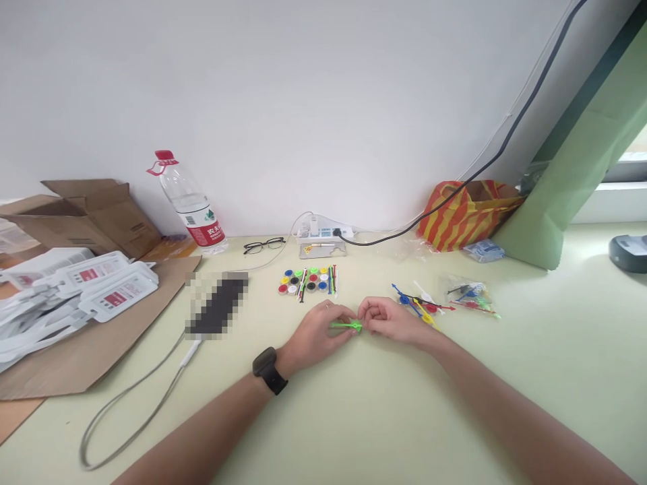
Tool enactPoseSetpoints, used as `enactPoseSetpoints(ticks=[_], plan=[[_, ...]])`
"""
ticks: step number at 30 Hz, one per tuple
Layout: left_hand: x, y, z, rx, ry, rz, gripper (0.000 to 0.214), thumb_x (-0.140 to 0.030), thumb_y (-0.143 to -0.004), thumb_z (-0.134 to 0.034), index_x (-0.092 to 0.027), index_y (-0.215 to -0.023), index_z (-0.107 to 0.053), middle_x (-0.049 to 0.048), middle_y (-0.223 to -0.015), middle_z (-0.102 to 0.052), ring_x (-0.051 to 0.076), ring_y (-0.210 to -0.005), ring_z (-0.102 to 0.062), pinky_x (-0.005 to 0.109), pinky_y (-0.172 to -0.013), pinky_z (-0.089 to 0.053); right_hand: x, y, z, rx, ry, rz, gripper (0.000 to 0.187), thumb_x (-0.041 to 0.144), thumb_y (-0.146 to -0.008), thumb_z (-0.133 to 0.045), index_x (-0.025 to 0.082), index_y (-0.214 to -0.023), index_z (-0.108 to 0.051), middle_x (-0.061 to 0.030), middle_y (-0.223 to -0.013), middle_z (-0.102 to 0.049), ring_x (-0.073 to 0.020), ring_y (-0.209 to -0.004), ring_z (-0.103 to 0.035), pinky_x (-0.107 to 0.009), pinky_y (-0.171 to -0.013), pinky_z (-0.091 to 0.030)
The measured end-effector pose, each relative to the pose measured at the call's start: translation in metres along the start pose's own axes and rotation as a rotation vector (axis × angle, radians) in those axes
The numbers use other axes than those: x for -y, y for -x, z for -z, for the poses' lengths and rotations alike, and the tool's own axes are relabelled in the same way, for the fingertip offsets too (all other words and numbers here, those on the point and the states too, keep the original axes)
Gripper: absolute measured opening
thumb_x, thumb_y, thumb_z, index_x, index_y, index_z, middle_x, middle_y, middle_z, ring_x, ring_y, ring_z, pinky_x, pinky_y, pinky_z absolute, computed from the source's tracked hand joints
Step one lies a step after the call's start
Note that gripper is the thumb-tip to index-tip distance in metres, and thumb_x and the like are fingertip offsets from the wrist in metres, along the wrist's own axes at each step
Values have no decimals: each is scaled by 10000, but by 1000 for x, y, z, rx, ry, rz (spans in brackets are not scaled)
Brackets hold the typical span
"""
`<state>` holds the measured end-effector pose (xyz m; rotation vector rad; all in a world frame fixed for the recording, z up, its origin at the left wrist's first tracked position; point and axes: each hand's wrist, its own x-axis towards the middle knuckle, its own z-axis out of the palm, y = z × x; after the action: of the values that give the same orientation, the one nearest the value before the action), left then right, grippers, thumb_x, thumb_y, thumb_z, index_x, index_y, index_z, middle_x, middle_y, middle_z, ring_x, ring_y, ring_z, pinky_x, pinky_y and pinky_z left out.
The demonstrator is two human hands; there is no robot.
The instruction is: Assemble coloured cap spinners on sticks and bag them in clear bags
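Note:
My left hand (321, 333), with a black watch at the wrist, is closed on a small green plastic spinner arrow (346, 326), its round part towards my right hand. The curled fingers of my right hand (387, 320) pinch at that round end. Beyond the hands lie rows of coloured discs (314, 277) with several thin coloured arrows (303, 284) laid among and beside them. Beside my right hand rests a loose pile of spinner arrows on discs (424, 306), in blue, white, yellow and red.
A clear bag of coloured parts (470, 296) lies right of the pile. Along the wall stand a water bottle (195, 209), glasses (264, 245), a power strip (323, 233) and a striped bag (455, 215). A blurred dark device (220, 306) with its cable (146, 377) and cardboard (96, 337) are left.

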<state>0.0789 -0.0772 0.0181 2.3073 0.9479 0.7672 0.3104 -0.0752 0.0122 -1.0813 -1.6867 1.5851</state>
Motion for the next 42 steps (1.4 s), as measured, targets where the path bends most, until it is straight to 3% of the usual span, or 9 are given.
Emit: enactPoseSetpoints(ticks=[5, 9, 12, 17, 29, 36, 39, 42], plan=[[1, 0, -1, 2, -8, 20, 121, -318, -938, -690, -260, -1042, -711, 10, -978, -747, 212, -958, -636, 335, -854, -503, -4, -3, -2, -92, 27, 14, 166, 160, -773, -577, 199, -930, -615, 58, -666, -558, -97, -589, -456, -226, -547, -300], [0, 0, 0, 8, -16, 6, 121, -314, -944, -684, -263, -1047, -719, 14, -979, -751, 217, -962, -636, 343, -859, -502, -5, -3, 0, -48, 36, 25, 155, 172, -775, -584, 201, -923, -616, 58, -666, -546, -99, -591, -437, -224, -547, -295], [0, 0, 0, 10, -31, -13, 113, -299, -948, -679, -268, -1042, -734, 16, -964, -752, 220, -956, -634, 352, -867, -501, -6, -3, -1, -42, 40, 14, 164, 179, -770, -599, 198, -932, -623, 59, -658, -547, -100, -584, -440, -224, -546, -296], [0, 0, -2, 2, -61, -35, 128, -297, -962, -663, -264, -1060, -739, 28, -950, -742, 215, -937, -628, 347, -846, -505, -7, -6, -4, -147, 61, 42, 142, 189, -763, -637, 187, -905, -623, 52, -666, -557, -106, -606, -484, -226, -569, -332], [2, -1, -2, -9, -116, -102, 172, -352, -989, -615, -255, -964, -755, 58, -926, -739, 223, -879, -633, 358, -791, -509, -7, -7, -3, -79, 94, 38, 117, 199, -789, -608, 196, -905, -627, 57, -638, -530, -111, -591, -475, -232, -556, -333], [-3, -1, -1, 18, -189, -109, 160, -293, -993, -589, -248, -915, -721, 51, -920, -724, 234, -930, -628, 376, -842, -495, -3, -5, -5, -93, 102, 50, 102, 189, -792, -590, 188, -887, -626, 54, -652, -536, -111, -603, -469, -237, -572, -340], [-6, -2, -2, 31, -231, -116, 70, -301, -950, -652, -255, -958, -704, 41, -986, -733, 249, -998, -622, 402, -914, -473, -5, -7, -5, -92, 110, 67, 113, 178, -786, -583, 185, -890, -626, 47, -675, -548, -113, -622, -481, -239, -589, -355], [-9, -2, -3, 31, -245, -102, 135, -346, -885, -729, -258, -984, -700, 51, -1093, -724, 261, -1013, -621, 412, -914, -468, -6, -8, -4, -71, 141, 78, 131, 178, -786, -586, 186, -910, -626, 39, -692, -560, -119, -635, -494, -241, -597, -369]])
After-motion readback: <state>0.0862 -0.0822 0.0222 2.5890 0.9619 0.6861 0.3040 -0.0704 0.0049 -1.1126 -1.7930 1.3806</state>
